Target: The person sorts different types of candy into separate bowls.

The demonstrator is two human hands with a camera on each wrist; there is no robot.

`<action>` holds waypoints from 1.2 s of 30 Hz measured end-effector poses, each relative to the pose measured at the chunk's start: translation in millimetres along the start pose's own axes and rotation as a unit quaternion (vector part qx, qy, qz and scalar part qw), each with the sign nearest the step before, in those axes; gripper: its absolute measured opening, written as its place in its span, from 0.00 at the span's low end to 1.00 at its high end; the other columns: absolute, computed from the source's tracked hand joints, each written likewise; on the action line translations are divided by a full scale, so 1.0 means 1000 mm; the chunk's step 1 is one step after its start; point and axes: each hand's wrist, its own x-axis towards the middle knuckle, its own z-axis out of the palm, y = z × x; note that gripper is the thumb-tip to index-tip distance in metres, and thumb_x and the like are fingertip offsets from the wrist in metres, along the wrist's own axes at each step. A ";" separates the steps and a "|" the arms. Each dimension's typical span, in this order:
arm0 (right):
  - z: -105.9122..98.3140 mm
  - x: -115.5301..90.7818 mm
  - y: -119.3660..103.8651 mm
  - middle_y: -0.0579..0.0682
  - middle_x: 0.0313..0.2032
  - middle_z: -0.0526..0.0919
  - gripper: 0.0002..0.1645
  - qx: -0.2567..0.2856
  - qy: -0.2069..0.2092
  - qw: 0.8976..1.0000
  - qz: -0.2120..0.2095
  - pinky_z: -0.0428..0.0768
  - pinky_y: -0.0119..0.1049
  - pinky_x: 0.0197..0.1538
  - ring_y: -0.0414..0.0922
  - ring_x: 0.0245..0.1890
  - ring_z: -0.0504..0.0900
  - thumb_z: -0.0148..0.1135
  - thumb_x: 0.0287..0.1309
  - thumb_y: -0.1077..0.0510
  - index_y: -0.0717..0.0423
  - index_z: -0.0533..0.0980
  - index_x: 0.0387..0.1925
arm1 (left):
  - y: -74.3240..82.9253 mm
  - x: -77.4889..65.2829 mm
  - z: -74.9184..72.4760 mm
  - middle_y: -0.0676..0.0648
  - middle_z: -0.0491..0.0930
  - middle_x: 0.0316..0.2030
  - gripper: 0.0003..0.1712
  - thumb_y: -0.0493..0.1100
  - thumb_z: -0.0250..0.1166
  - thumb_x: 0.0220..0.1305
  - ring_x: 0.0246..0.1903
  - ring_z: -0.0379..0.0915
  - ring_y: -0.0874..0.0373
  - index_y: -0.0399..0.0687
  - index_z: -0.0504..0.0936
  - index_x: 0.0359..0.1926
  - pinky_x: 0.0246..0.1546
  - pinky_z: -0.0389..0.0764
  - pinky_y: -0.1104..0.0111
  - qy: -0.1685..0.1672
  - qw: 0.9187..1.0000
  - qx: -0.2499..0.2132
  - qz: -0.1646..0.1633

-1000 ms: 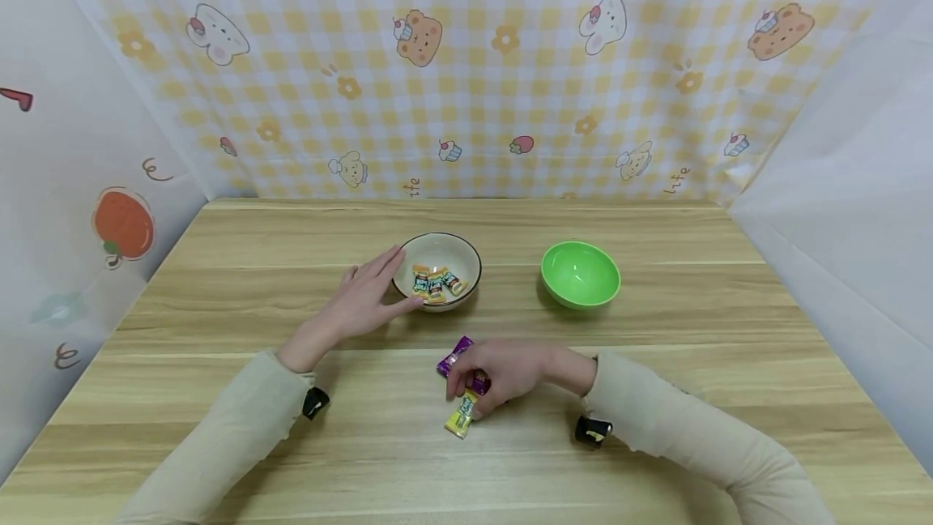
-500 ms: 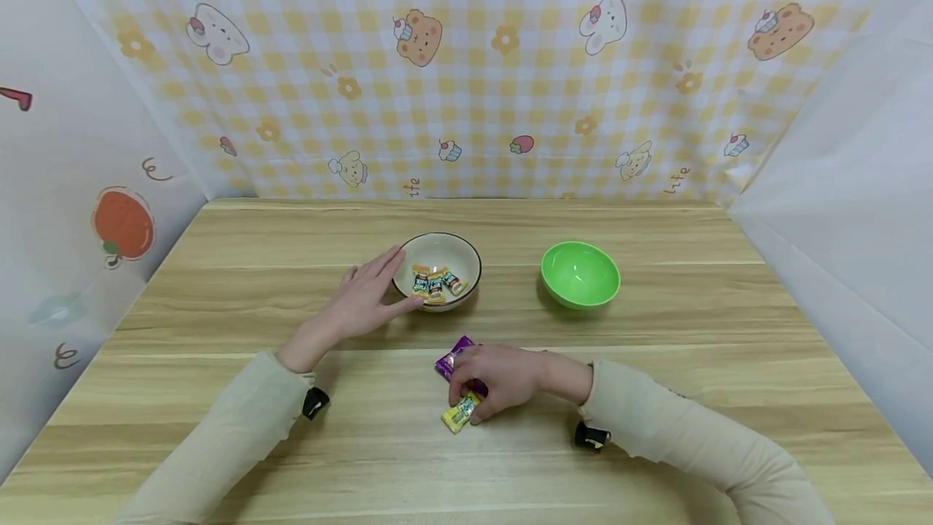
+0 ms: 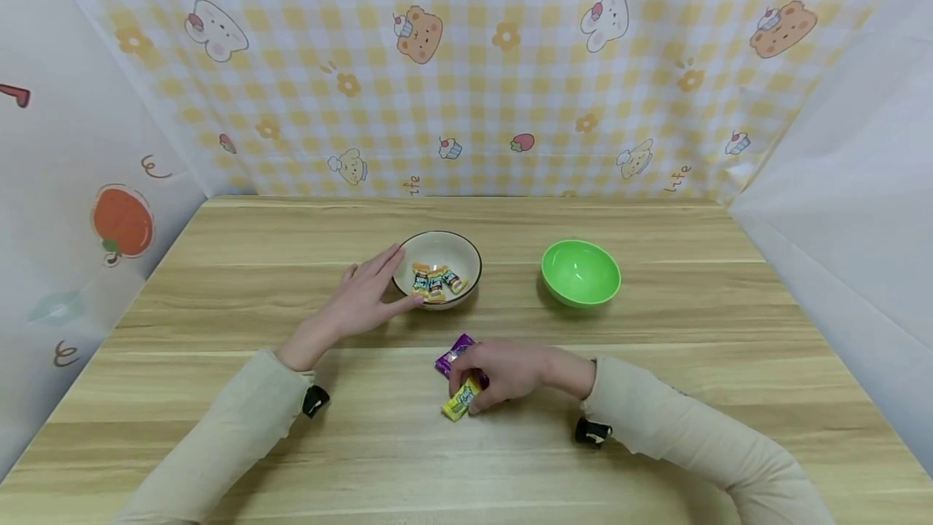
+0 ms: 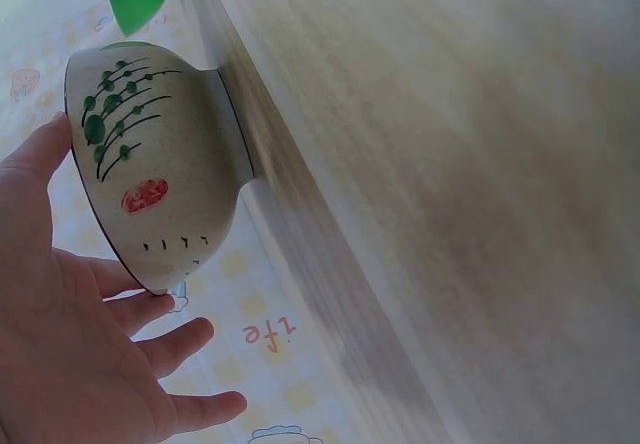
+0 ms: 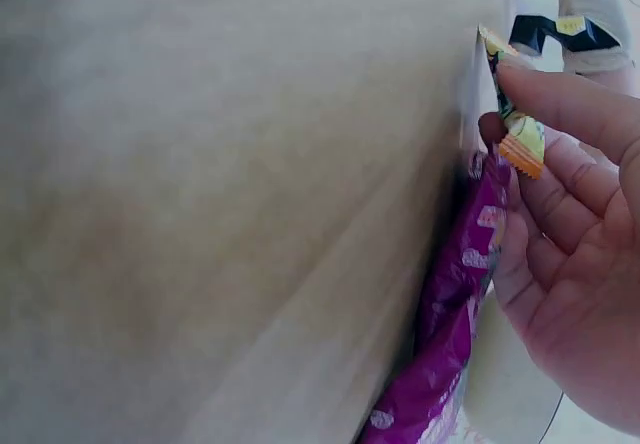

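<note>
In the head view a cream bowl (image 3: 437,245) with a dark rim holds several yellow-wrapped candies (image 3: 436,283). My left hand (image 3: 357,298) spans its left side; in the left wrist view thumb and fingertips touch the rim with fingers fairly straight, and leaves are painted on the bowl's wall (image 4: 150,144). My right hand (image 3: 506,367) pinches a yellow-wrapped candy (image 3: 461,402) between thumb and index finger. Purple-wrapped candies (image 3: 453,356) lie on the table just beyond it, partly hidden under that hand; in the right wrist view purple wrappers (image 5: 465,274) run alongside the fingers.
A bright green bowl (image 3: 581,274) stands right of the cream one, with nothing visible inside. Both stand on a wood-grain table (image 3: 394,460). Behind it hangs a yellow checked cloth (image 3: 466,104), with white sheets at both sides.
The right hand's fingers have closed on the yellow candy, which has turned slightly and shifted a little away from the table's front. The left hand stays at the cream bowl.
</note>
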 end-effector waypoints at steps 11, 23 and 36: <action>-0.011 -0.003 0.013 0.40 0.30 0.74 0.13 0.159 0.063 0.985 0.026 0.74 0.28 0.31 0.36 0.28 0.72 0.66 0.46 0.62 0.54 0.75 0.38 | 0.000 0.000 -0.001 0.45 0.41 0.67 0.52 0.72 0.46 0.53 0.63 0.41 0.45 0.42 0.44 0.67 0.56 0.39 0.44 -0.003 1.000 -0.002 -0.001; -0.024 -0.009 0.024 0.44 0.31 0.76 0.16 0.194 0.095 0.975 0.059 0.75 0.34 0.35 0.40 0.30 0.73 0.66 0.46 0.61 0.57 0.76 0.40 | 0.001 0.000 -0.001 0.44 0.41 0.66 0.53 0.72 0.46 0.53 0.63 0.41 0.44 0.41 0.45 0.67 0.56 0.39 0.44 -0.004 1.000 0.002 0.001; -0.053 -0.017 0.028 0.45 0.33 0.77 0.15 0.182 0.129 0.972 0.068 0.75 0.35 0.38 0.43 0.33 0.74 0.65 0.47 0.58 0.55 0.75 0.40 | 0.001 -0.001 -0.001 0.44 0.42 0.66 0.53 0.73 0.46 0.53 0.63 0.41 0.44 0.41 0.45 0.67 0.56 0.39 0.44 -0.002 1.000 -0.003 0.001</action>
